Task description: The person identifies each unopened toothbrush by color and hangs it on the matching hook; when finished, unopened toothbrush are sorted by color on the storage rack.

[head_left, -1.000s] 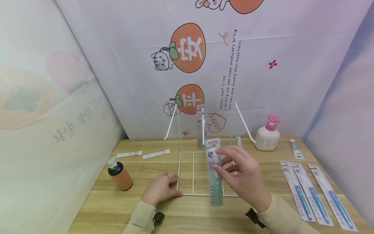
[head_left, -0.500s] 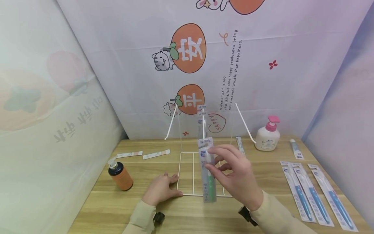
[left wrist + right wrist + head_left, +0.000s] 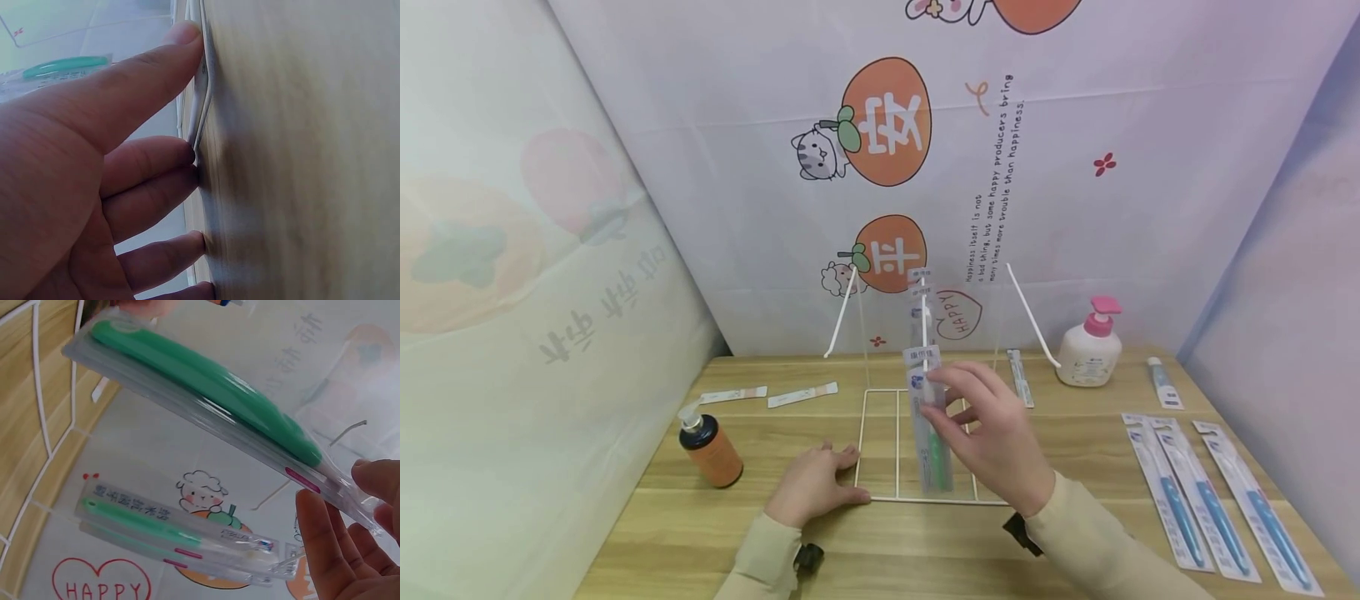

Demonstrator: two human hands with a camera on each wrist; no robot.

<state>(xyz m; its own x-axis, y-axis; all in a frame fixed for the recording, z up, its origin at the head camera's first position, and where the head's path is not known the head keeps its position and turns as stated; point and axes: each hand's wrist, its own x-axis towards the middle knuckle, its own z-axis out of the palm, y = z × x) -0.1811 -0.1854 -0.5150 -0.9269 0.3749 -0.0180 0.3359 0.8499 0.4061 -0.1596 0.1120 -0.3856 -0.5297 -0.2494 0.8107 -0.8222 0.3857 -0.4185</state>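
My right hand [image 3: 988,425] pinches a packaged green toothbrush [image 3: 936,458] near its upper end, between thumb and fingers. The pack hangs upright, its top card overlapping the front end of the middle hook [image 3: 924,321] of a white wire rack [image 3: 897,446]. Farther back on that hook hang more toothbrush packs [image 3: 144,524], green handles showing in the right wrist view. My left hand [image 3: 812,485] rests at the rack base's front left corner. In the left wrist view its thumb [image 3: 184,34] presses on the wire, and its extended fingertips touch the wood.
Several blue toothbrush packs [image 3: 1217,492] lie at the right. A white pump bottle [image 3: 1087,354] and a small tube [image 3: 1165,385] stand and lie behind them. An orange pump bottle [image 3: 717,454] and slim sachets [image 3: 802,395] are at the left. Side hooks [image 3: 841,312] jut forward.
My right hand has carried the green toothbrush pack left and slightly up and away, bringing its top card to the middle hook's tip. The left hand has stayed at the rack base.
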